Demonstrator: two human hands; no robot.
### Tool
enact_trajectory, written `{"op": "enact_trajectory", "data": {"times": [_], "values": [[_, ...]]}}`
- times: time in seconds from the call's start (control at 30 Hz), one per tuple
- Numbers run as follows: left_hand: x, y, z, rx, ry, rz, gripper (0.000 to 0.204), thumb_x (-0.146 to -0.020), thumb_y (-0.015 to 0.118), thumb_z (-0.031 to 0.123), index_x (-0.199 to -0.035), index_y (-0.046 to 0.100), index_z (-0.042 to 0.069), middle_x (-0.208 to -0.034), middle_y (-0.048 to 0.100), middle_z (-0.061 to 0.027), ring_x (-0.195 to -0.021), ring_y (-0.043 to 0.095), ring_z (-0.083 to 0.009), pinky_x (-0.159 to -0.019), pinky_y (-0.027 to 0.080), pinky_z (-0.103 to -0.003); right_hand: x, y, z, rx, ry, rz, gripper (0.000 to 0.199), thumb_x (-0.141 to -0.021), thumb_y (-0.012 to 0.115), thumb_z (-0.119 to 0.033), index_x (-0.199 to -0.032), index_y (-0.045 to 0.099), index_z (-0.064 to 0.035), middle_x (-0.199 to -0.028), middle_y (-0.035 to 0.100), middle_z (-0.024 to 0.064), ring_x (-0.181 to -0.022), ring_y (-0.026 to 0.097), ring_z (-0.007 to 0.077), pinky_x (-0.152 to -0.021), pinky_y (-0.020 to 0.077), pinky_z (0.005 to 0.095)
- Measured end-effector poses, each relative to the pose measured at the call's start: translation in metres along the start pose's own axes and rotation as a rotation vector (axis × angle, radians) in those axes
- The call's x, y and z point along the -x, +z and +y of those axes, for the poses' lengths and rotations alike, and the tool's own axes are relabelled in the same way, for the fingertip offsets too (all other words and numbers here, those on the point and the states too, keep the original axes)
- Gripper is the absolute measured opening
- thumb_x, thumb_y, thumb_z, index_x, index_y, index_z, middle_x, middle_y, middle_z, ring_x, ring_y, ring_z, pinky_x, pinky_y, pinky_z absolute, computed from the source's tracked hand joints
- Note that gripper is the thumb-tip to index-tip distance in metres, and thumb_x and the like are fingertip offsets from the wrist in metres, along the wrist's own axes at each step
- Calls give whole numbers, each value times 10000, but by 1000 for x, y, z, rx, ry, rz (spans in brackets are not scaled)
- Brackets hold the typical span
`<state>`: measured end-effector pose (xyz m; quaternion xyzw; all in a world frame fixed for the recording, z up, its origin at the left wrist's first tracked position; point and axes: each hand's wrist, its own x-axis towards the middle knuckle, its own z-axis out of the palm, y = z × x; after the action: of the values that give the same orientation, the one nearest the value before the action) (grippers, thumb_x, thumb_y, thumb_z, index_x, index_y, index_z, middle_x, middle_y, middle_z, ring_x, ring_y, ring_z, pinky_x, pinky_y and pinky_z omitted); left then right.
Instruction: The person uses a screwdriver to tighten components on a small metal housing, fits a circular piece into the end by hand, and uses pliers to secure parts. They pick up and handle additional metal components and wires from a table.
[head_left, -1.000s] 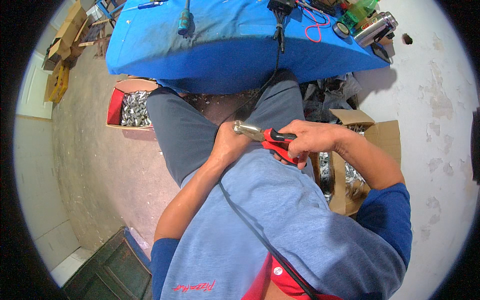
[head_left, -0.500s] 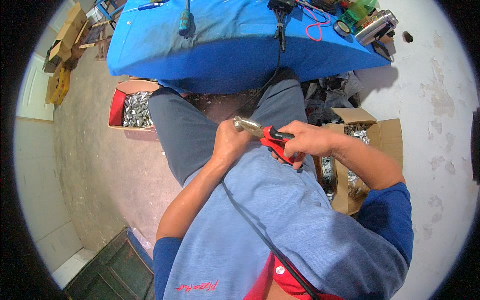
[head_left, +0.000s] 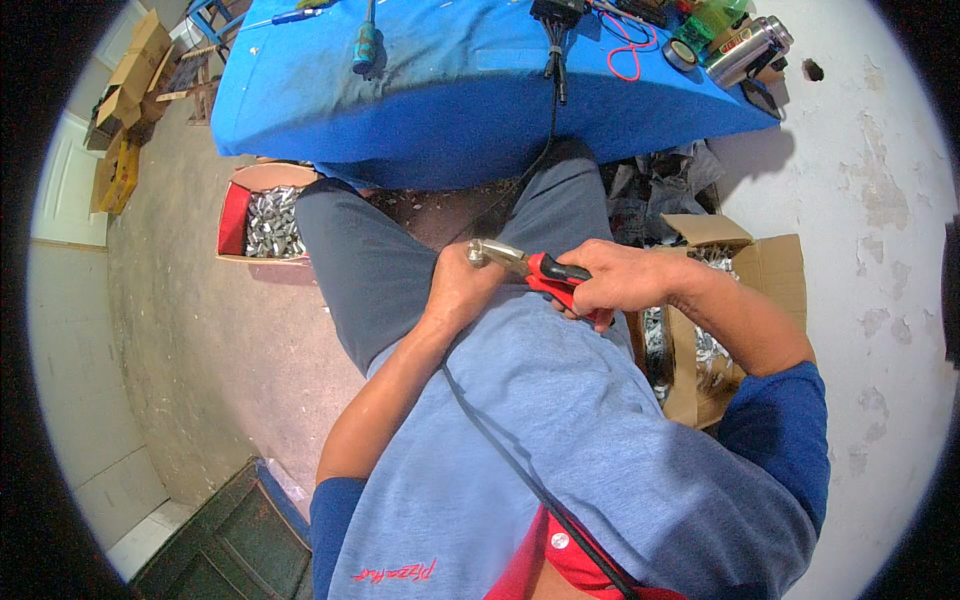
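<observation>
My right hand (head_left: 618, 280) grips the red handles of a pair of pliers (head_left: 525, 265) over my lap, metal jaws pointing left. My left hand (head_left: 462, 290) is curled just under the jaws, fingers closed on something small that I cannot see. A black cable (head_left: 500, 455) runs from near the left hand down across my grey shirt. Both hands sit above my grey trousers, in front of a table covered in blue cloth (head_left: 470, 100).
A red-lined box of small metal parts (head_left: 268, 222) stands on the floor to my left. An open cardboard box (head_left: 745, 290) with similar parts sits at my right. On the table lie a screwdriver (head_left: 366, 45), a red wire loop (head_left: 625, 45), a tape roll (head_left: 683, 55) and a steel flask (head_left: 750, 50).
Both hands have stayed together over the lap with the pliers held; the view shifted only slightly.
</observation>
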<state>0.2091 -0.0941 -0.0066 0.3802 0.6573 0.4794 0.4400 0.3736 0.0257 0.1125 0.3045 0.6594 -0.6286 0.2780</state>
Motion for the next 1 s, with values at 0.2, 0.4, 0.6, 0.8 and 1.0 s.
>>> {"op": "enact_trajectory", "data": {"times": [0.2, 0.4, 0.6, 0.8, 1.0], "values": [[3, -1, 3, -56, 6, 32, 90, -789, 653, 72, -786, 673, -16, -668, 628, -36, -618, 532, -85, -565, 440, -286, 6, 9, -19, 353, -4, 92, 173, -735, 528, -147, -815, 518, 6, -717, 598, 161, -643, 605, 257, -583, 469, 407], [2, -1, 1, -176, 20, 104, 117, -790, 663, 90, -777, 659, -26, -633, 618, -92, -568, 534, -128, -550, 435, -322, 3, 13, -26, 491, -20, 89, 187, -713, 508, -146, -789, 504, 25, -691, 581, 224, -659, 591, 363, -607, 433, 464], [2, -2, 1, -265, 14, 145, 149, -779, 663, 117, -782, 653, -32, -634, 616, -150, -575, 578, -191, -572, 449, -360, 0, 13, -26, 614, -31, 101, 219, -722, 514, -151, -815, 541, 46, -768, 612, 273, -752, 624, 406, -664, 459, 485], [2, -1, -6, -329, 17, 166, 145, -746, 647, 126, -783, 658, -14, -681, 635, -185, -629, 633, -290, -597, 464, -395, 2, 16, -39, 770, 72, 126, 307, -736, 529, -174, -902, 587, 77, -870, 628, 315, -897, 634, 430, -756, 486, 492], [2, 0, -6, -403, 58, 204, 154, -744, 635, 146, -758, 650, -7, -699, 631, -209, -668, 634, -363, -615, 475, -431, -1, 5, -36, 747, 64, 50, 228, -750, 521, -151, -871, 494, 40, -724, 599, 204, -719, 619, 356, -657, 465, 445]]}}
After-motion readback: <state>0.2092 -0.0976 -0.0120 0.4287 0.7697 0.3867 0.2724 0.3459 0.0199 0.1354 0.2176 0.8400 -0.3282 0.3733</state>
